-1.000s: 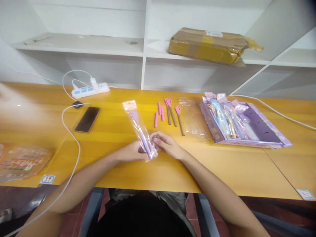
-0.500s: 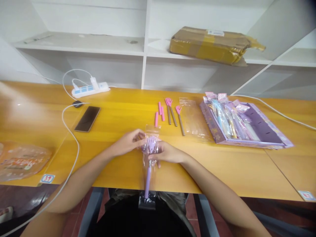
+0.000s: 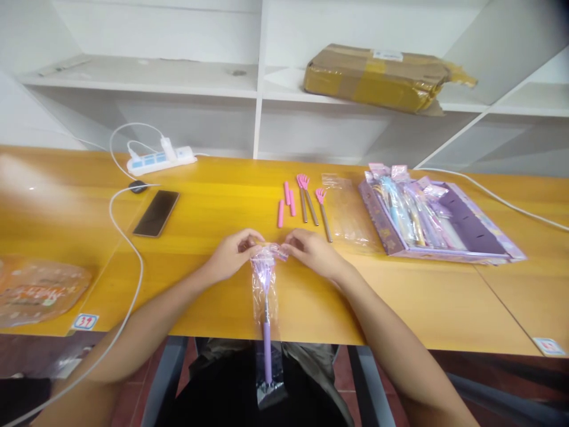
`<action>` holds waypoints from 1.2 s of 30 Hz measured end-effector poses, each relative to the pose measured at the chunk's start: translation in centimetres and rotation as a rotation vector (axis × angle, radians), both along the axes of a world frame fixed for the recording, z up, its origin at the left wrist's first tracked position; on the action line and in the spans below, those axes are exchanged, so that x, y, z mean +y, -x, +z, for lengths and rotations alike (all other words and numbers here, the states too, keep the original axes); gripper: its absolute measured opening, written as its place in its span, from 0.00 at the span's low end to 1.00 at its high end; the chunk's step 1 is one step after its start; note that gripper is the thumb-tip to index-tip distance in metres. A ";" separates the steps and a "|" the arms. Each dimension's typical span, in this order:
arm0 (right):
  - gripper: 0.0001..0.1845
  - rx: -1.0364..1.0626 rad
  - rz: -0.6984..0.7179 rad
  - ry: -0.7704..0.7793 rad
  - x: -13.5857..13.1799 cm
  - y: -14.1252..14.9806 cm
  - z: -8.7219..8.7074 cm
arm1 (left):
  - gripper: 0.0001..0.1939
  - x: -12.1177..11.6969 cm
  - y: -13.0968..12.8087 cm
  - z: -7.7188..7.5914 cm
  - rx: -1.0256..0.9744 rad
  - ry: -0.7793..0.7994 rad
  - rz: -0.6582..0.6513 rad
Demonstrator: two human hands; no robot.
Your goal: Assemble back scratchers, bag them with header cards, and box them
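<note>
A clear plastic bag (image 3: pixel 273 302) hangs toward me over the table's front edge, its top pinched between both hands. Inside it lies a purple back scratcher (image 3: pixel 267 347), claw end up near my fingers and handle pointing down at my lap. My left hand (image 3: pixel 233 254) grips the top of the bag on the left. My right hand (image 3: pixel 313 252) pinches the opposite corner. Beyond my hands lie several pink-clawed metal rods (image 3: pixel 326 219) and loose pink handle sleeves (image 3: pixel 281 213). Beside these lies a flat clear bag (image 3: pixel 351 216).
A purple display box (image 3: pixel 391 249) with bagged back scratchers stands at the right. To the left are a phone (image 3: pixel 156 213), a power strip (image 3: pixel 162 159), a white cable (image 3: pixel 141 267) and an orange printed bag (image 3: pixel 42 290). A taped carton (image 3: pixel 373 77) sits on the shelf.
The bagged back scratcher has swung from tilted, claw end away, to hanging toward my lap. Both hands have shifted from its body to the two sides of the bag's top.
</note>
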State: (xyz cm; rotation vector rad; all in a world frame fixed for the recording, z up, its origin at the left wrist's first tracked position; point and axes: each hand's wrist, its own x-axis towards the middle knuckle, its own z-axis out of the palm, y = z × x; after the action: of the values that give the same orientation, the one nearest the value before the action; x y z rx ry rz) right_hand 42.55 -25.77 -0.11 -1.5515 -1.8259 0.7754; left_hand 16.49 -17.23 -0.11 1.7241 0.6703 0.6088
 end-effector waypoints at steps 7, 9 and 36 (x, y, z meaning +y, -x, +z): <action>0.15 -0.187 0.005 -0.036 0.3 0.3 -1.4 | 0.13 -0.1 0.0 -0.2 0.023 0.023 0.019; 0.15 -0.136 -0.018 -0.008 0.3 0.4 -1.6 | 0.14 -0.1 0.0 -0.2 0.030 0.026 0.030; 0.07 0.144 0.107 -0.352 -1.1 2.7 -0.8 | 0.18 -1.2 -0.4 -0.5 0.008 0.165 -0.097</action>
State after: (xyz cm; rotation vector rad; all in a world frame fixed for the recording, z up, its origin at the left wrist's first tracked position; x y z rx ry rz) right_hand 39.80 -26.91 -0.91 -1.1535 -1.8338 0.5594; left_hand 16.92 -18.45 -0.60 1.5957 0.6212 0.4669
